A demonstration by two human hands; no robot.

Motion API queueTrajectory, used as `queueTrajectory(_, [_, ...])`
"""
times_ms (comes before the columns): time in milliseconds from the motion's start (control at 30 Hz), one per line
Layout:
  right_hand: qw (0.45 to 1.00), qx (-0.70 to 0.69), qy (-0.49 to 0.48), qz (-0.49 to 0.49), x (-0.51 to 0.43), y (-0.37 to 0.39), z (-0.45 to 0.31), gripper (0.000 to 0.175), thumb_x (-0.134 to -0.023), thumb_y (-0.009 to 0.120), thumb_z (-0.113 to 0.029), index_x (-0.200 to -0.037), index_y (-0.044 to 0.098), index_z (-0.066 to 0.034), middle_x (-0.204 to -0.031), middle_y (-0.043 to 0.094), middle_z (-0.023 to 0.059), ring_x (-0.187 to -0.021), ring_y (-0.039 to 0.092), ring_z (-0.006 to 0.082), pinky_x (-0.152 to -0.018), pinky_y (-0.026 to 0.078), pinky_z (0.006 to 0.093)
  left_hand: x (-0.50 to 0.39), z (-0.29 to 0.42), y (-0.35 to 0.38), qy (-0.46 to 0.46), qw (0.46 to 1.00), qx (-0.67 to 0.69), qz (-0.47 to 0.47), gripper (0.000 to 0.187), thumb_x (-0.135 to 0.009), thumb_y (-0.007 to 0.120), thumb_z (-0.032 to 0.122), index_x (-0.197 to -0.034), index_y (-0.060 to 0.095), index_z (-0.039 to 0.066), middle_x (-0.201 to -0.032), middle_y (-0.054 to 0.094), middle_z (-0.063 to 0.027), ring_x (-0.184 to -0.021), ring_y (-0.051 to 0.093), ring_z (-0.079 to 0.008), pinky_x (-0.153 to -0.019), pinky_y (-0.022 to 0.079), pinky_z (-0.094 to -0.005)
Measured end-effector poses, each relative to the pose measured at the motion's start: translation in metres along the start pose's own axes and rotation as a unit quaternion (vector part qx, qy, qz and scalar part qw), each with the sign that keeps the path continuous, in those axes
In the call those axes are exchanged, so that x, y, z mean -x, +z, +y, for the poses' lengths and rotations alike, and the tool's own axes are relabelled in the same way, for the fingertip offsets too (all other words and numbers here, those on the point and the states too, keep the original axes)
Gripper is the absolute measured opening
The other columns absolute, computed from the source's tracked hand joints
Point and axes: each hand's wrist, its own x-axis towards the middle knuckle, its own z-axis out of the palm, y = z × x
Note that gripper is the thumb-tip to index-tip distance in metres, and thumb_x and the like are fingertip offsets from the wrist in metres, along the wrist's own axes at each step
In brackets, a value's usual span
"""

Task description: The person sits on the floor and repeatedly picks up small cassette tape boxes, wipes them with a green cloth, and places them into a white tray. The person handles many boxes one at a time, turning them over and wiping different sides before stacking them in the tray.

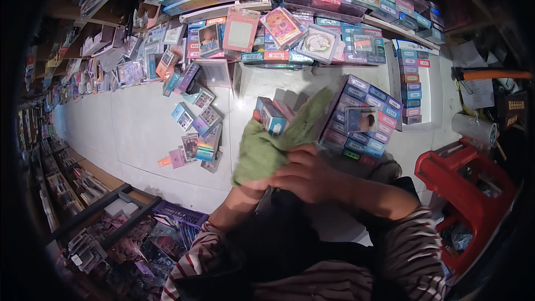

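Note:
A green cloth (pixel 261 150) is draped over my left hand (pixel 255 184), whose fingers hold small card boxes (pixel 271 118) above the tiled floor. My right hand (pixel 299 171) grips the cloth near the left wrist, its fingers bent over the fabric; the cloth's loose end rises toward the back right. Just right of the hands, a tilted tray of small boxes (pixel 355 133) carries a clear-cased picture card (pixel 361 119) on top. Left of the hands, several card boxes (pixel 207 120) lie scattered on the floor.
Packed rows of small boxes (pixel 276 56) line the back. A white open carton (pixel 430 92) with a column of boxes stands at right, near a red plastic stool (pixel 472 200) and an orange-handled tool (pixel 497 75). A purple basket (pixel 182 213) and filled bins sit at lower left.

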Motion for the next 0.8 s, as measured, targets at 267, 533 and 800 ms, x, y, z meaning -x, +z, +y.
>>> queueTrajectory(267, [0.909, 0.063, 0.344, -0.225, 0.004, -0.178, -0.016, 0.072, -0.075, 0.065, -0.06, -0.116, 0.054, -0.0023, -0.101, 0.058, 0.0186, -0.091, 0.06, 0.0348, -0.079, 0.049, 0.0424, -0.014, -0.033, 0.062, 0.103, 0.865, -0.49, 0.03, 0.063, -0.079, 0.071, 0.022, -0.131, 0.038, 0.006, -0.112, 0.055, -0.0065, -0.106, 0.057, -0.0221, -0.088, 0.05, -0.0381])
queueTrajectory(533, [0.893, 0.138, 0.354, -0.24, 0.067, -0.214, -0.025, 0.055, -0.073, 0.07, -0.04, -0.108, 0.05, -0.0026, -0.101, 0.053, 0.014, -0.079, 0.063, 0.0298, -0.063, 0.051, 0.0398, -0.084, -0.143, 0.048, 0.15, 0.53, -0.771, -0.32, 0.087, -0.062, 0.088, 0.02, -0.125, 0.032, 0.001, -0.124, 0.043, -0.0194, -0.111, 0.05, -0.0333, -0.094, 0.041, -0.0418])
queueTrajectory(800, [0.764, 0.386, 0.497, -0.142, 0.154, -0.337, 0.054, 0.037, -0.068, 0.076, -0.024, -0.097, 0.059, -0.0077, -0.092, 0.059, 0.0091, -0.076, 0.064, 0.0303, -0.065, 0.052, 0.0405, -0.139, -0.158, 0.051, 0.036, 0.561, -0.807, -0.182, 0.098, -0.064, 0.086, 0.017, -0.138, 0.022, 0.002, -0.136, 0.034, -0.0218, -0.124, 0.04, -0.038, -0.101, 0.037, -0.0427])
